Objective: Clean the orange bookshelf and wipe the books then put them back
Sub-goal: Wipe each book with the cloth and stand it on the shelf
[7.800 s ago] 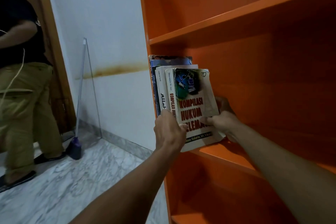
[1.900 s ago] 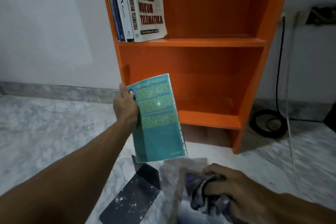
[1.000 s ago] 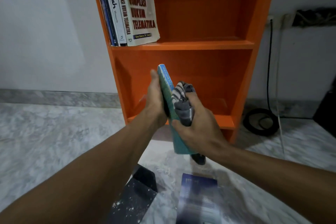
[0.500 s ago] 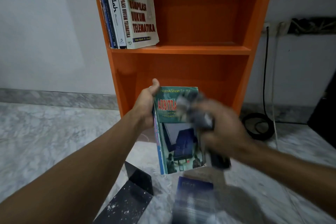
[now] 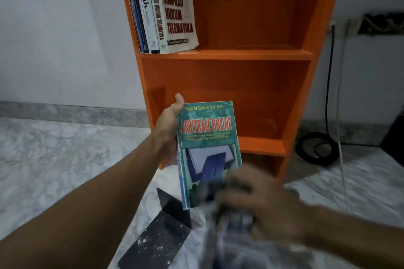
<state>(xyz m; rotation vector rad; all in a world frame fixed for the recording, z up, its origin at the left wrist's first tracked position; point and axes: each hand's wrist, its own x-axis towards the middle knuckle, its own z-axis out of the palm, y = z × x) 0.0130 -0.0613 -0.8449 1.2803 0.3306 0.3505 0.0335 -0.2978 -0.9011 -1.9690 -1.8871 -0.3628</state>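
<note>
The green paperback book [image 5: 207,150] titled "ARBITRASE ONLINE" is held upright, front cover toward the camera, in front of the lower compartment of the orange wooden bookshelf [image 5: 240,54]. The left hand [image 5: 169,124] grips it along the spine edge. The thumb lies against the upper left corner of the cover. The remaining fingers are hidden behind the book, clamped on it.

The right hand [image 5: 269,205] is motion-blurred at the lower right corner of the cover. Its fingers [image 5: 238,183] are curled over a grey striped cloth [image 5: 231,214], which touches the bottom of the cover.

Half a second earlier, the right hand and cloth covered the upper middle of the cover, over the title. They are now lower, and the title is fully exposed. The left-hand grip is unchanged.

A row of upright books [image 5: 166,13] stands at the left end of the shelf above. A black metal bookend [image 5: 166,225], speckled with white dust, lies on the marble floor [image 5: 54,159] below the held book. A blurred blue book [image 5: 240,253] lies on the floor to the right of the bookend.
</note>
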